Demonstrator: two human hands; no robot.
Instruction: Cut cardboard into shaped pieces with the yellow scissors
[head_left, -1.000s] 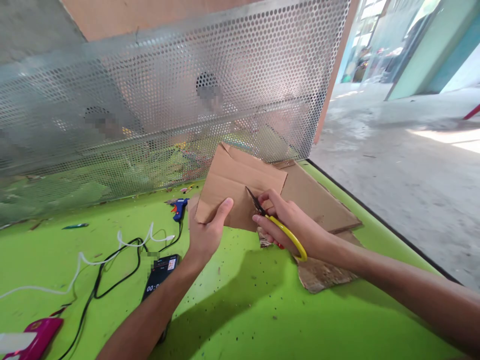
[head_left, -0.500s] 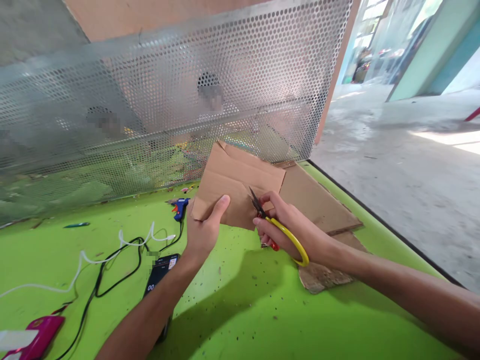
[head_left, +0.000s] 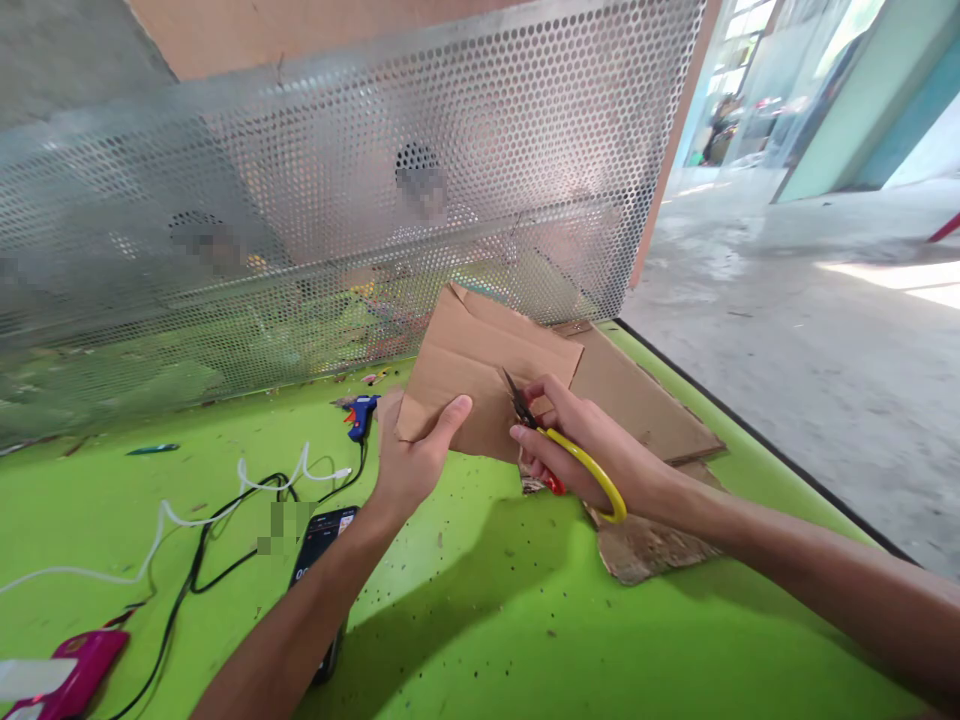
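My left hand grips a brown cardboard piece by its lower left edge, thumb on top and fingers hidden beneath. The piece is held tilted above the green table. In my right hand is a pair of scissors with dark blades and a yellow handle loop. The blades lie over the right part of the cardboard, pointing up and left; whether they cut into it I cannot tell. Something red shows under the right fingers. Larger cardboard sheets lie right of the hand, with a torn cardboard scrap below them.
A blue glue gun lies on the green table left of my left hand. White and black cables, a phone partly under my left forearm and a pink device are further left. A perforated metal panel borders the far side.
Both hands have shifted slightly to the right, carrying the cardboard and scissors with them. The left forearm now covers more of the phone.
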